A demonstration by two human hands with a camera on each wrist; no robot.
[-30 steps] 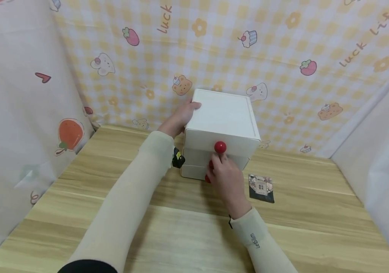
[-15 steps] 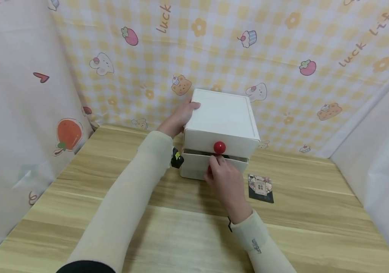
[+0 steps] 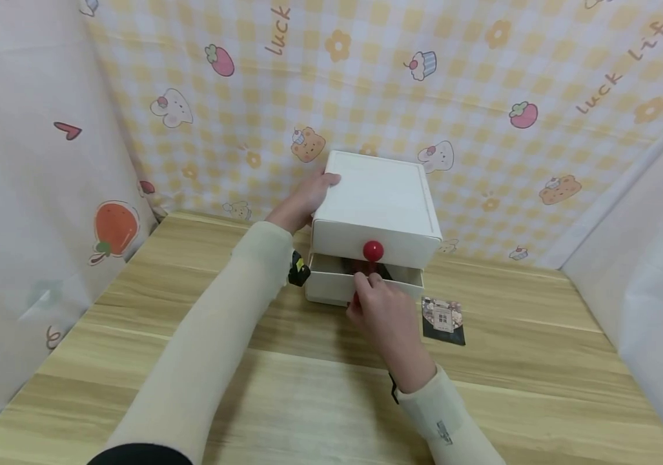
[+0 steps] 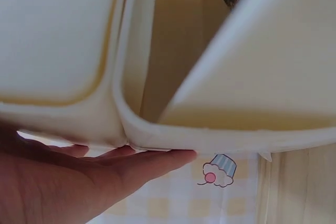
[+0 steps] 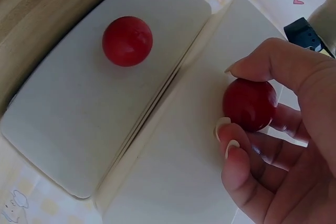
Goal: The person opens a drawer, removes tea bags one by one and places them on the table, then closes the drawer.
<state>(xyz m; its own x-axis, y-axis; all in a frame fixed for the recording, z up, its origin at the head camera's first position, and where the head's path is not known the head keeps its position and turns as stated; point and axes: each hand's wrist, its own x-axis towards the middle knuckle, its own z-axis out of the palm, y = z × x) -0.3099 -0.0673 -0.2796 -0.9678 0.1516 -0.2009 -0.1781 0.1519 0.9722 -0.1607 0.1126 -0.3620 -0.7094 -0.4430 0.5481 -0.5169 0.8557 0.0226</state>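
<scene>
A small white drawer cabinet (image 3: 380, 194) with red ball knobs stands at the back of the table. My left hand (image 3: 305, 197) lies along its left side, thumb on the top edge; the left wrist view shows straight fingers (image 4: 157, 163) against the side. My right hand (image 3: 386, 316) pinches a round red knob (image 5: 249, 105) between thumb and fingertips. A drawer (image 3: 331, 287) below the top one stands partly out. Inside it something dark (image 3: 386, 272) shows, its kind unclear. The top drawer's red knob (image 3: 373, 250) is above the hand, and the right wrist view shows another red knob (image 5: 127, 40).
A flat dark card or packet with a floral print (image 3: 443, 321) lies on the wooden table (image 3: 517, 387), right of the cabinet. A checked cloth backdrop (image 3: 354, 84) hangs close behind, with white cloth at both sides.
My right hand has drawn the drawer out towards me, and the opening above its front has widened from nothing to a broad gap. The left hand stays on the cabinet's side.
</scene>
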